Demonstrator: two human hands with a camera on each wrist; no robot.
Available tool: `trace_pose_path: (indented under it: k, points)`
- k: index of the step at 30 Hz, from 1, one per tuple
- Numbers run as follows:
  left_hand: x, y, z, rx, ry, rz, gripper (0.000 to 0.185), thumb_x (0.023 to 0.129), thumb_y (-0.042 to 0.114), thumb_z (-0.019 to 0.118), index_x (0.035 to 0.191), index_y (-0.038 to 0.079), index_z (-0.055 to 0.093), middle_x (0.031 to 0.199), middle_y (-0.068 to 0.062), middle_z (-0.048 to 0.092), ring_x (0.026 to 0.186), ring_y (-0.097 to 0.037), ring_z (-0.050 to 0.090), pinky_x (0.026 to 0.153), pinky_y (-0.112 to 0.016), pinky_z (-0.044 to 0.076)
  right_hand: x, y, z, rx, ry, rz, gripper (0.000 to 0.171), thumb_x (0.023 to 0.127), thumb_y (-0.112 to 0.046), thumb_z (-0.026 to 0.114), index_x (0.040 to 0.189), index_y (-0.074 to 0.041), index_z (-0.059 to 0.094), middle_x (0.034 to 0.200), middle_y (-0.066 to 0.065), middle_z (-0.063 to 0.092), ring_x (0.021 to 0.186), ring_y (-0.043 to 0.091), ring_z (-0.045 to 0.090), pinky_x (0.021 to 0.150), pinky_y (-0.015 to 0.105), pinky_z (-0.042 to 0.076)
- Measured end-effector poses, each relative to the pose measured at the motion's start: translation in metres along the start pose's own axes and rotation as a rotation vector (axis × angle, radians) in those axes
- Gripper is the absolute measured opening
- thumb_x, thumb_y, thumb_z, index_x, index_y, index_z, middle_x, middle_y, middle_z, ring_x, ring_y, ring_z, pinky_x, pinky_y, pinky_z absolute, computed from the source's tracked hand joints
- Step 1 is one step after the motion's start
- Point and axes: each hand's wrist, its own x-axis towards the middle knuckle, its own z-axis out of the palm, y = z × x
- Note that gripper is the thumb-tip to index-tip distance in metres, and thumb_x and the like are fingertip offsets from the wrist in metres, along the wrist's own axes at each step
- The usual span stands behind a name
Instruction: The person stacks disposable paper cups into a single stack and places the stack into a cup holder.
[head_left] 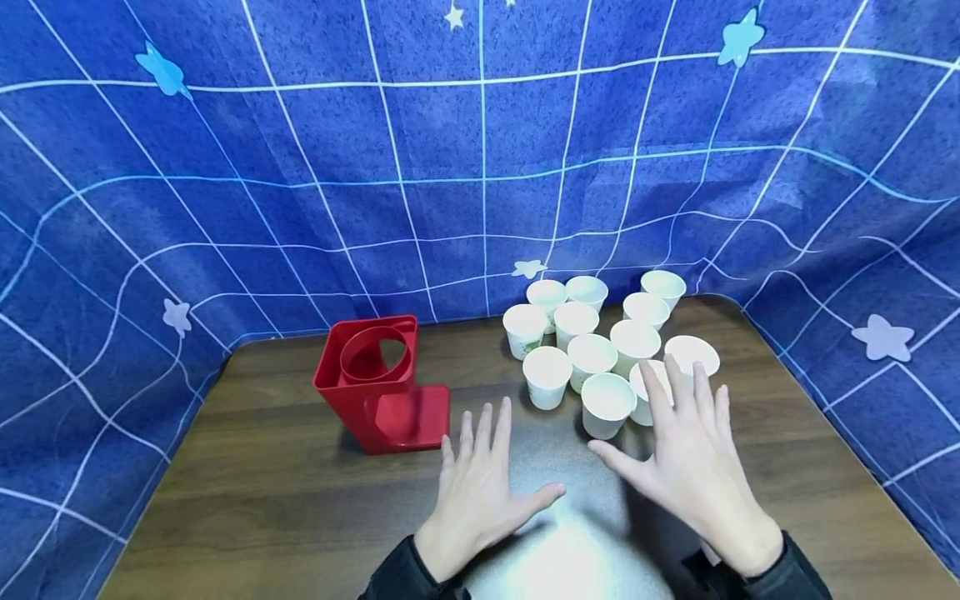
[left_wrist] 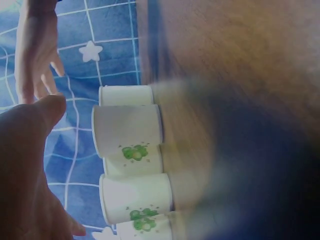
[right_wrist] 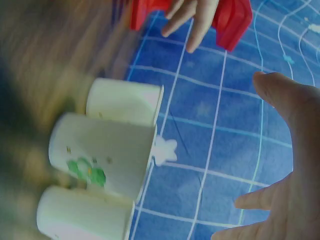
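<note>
My left hand (head_left: pixel 480 492) hovers with spread, straight fingers over the near middle of the table, holding nothing. To its upper left stands a red plastic stand (head_left: pixel 401 417) with a round ring (head_left: pixel 352 360) at its top and a flat base. My right hand (head_left: pixel 693 467), fingers also spread, is held at the near right side of a group of paper cups; its fingertips overlap the cups in the head view, and I cannot tell whether they touch. The nearest paper cup (head_left: pixel 606 408) stands upright, mouth up. Green prints show on a cup (left_wrist: pixel 127 130) in the left wrist view.
Several white paper cups (head_left: pixel 576 321) stand close together at the back right of the wooden table (head_left: pixel 262 500). A blue cloth (head_left: pixel 420 208) with white lines and stars hangs behind and along both sides. Bright glare lies on the table's near middle.
</note>
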Motion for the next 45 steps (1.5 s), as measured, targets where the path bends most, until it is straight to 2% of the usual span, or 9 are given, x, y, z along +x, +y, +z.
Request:
trace_pose_path:
  k: [7,14,18,22,26,31,34,39,45]
  points:
    - [0.028,0.002,0.005,-0.05,0.07,0.036,0.122,0.077,0.09,0.056,0.167,0.023,0.009,0.166,-0.012,0.035,0.151,-0.044,0.034,0.114,-0.071,0.036,0.012,0.017,-0.009,-0.006,0.046,0.025,0.109,0.065,-0.066,0.084,0.149,-0.008,0.046,0.147,0.026,0.047,0.142,0.059,0.031,0.103,0.09,0.021]
    - [0.063,-0.002,0.01,-0.188,0.188,0.09,0.112,0.08,0.08,0.064,0.165,0.022,0.02,0.158,-0.006,0.047,0.14,-0.03,0.052,0.098,-0.058,0.056,0.017,0.031,-0.012,-0.039,0.021,0.071,0.109,0.067,-0.067,0.083,0.148,-0.007,0.044,0.149,0.034,0.045,0.139,0.065,0.032,0.106,0.088,0.02]
    - [0.081,-0.002,0.017,-0.266,0.204,0.073,0.107,0.081,0.074,0.068,0.163,0.019,0.027,0.149,-0.008,0.056,0.13,-0.028,0.06,0.095,-0.052,0.058,0.02,0.038,-0.015,-0.052,0.006,0.106,0.114,0.068,-0.068,0.083,0.152,-0.004,0.041,0.151,0.035,0.042,0.14,0.064,0.03,0.109,0.087,0.017]
    - [0.094,0.001,0.023,-0.351,0.201,0.058,0.106,0.079,0.066,0.075,0.161,0.016,0.03,0.147,-0.011,0.057,0.128,-0.032,0.061,0.094,-0.054,0.058,0.02,0.045,-0.018,-0.056,0.012,0.111,0.117,0.067,-0.067,0.084,0.153,-0.001,0.04,0.15,0.037,0.042,0.14,0.065,0.03,0.109,0.085,0.021]
    - [0.104,0.006,0.026,-0.451,0.209,0.095,0.104,0.079,0.055,0.081,0.16,0.014,0.03,0.143,-0.013,0.058,0.124,-0.033,0.063,0.092,-0.055,0.058,0.019,0.052,-0.021,-0.041,0.036,0.109,0.117,0.067,-0.063,0.086,0.154,0.0,0.04,0.149,0.039,0.041,0.14,0.067,0.027,0.112,0.081,0.024]
    - [0.11,0.007,0.034,-0.555,0.194,0.148,0.099,0.084,0.038,0.083,0.159,0.007,0.028,0.147,-0.02,0.054,0.13,-0.033,0.059,0.105,-0.051,0.053,0.016,0.057,-0.022,0.001,0.045,0.12,0.113,0.069,-0.056,0.088,0.154,0.0,0.04,0.149,0.039,0.042,0.14,0.065,0.031,0.11,0.08,0.028]
    - [0.109,0.002,0.037,-0.58,0.198,0.163,0.092,0.085,0.032,0.082,0.158,0.007,0.032,0.147,-0.021,0.054,0.131,-0.033,0.058,0.107,-0.05,0.052,0.013,0.056,-0.02,0.043,0.026,0.131,0.11,0.072,-0.052,0.088,0.155,-0.001,0.039,0.15,0.036,0.042,0.138,0.061,0.035,0.105,0.08,0.032]
    - [0.107,-0.004,0.035,-0.555,0.2,0.205,0.082,0.087,0.033,0.082,0.154,0.012,0.041,0.144,-0.014,0.058,0.129,-0.029,0.06,0.105,-0.047,0.054,0.008,0.05,-0.021,0.149,-0.038,0.184,0.104,0.079,-0.048,0.086,0.159,-0.006,0.034,0.155,0.032,0.039,0.139,0.057,0.036,0.108,0.077,0.032]
    - [0.1,-0.012,0.028,-0.49,0.144,0.264,0.081,0.087,0.038,0.082,0.154,0.013,0.043,0.144,-0.01,0.06,0.129,-0.025,0.061,0.105,-0.043,0.054,0.008,0.047,-0.023,0.236,-0.09,0.196,0.099,0.083,-0.044,0.085,0.16,-0.01,0.032,0.155,0.028,0.042,0.141,0.051,0.039,0.113,0.071,0.033]
